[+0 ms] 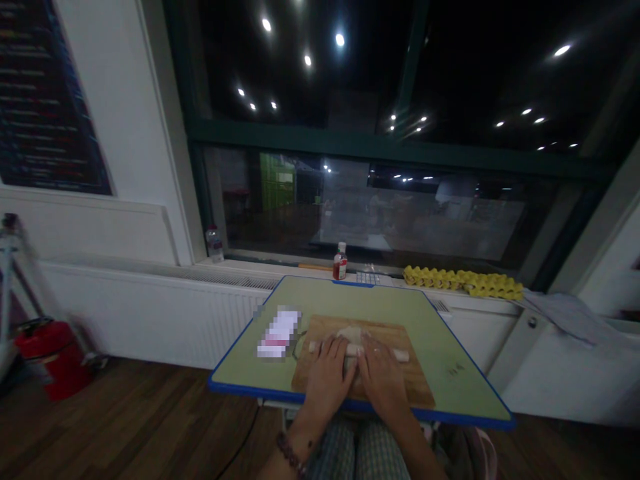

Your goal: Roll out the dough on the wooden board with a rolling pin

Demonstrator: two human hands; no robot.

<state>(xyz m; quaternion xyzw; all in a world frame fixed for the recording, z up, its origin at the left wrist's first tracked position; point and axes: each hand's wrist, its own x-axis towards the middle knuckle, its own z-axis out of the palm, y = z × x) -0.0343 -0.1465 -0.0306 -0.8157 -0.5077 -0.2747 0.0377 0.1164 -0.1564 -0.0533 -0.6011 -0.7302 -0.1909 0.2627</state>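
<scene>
A light wooden rolling pin (401, 355) lies crosswise on a wooden cutting board (420, 387). My left hand (327, 373) rests over the pin's left part, its fingers curved across it. Over the right part lies my right hand (383, 373), fingers also bent over the pin. The two thumbs point inward, close together, and a short stretch of the pin shows between the hands. Beneath and just beyond the pin is a flat, pale piece of dough (350, 333), partly covered by my fingers.
The board sits on a green folding table (460, 373) with a blue edge. A phone (280, 333), blurred out, lies left of the board. On the windowsill are a small bottle (340, 262), yellow egg trays (463, 282) and a plastic bottle (214, 244). A red fire extinguisher (55, 360) stands at left.
</scene>
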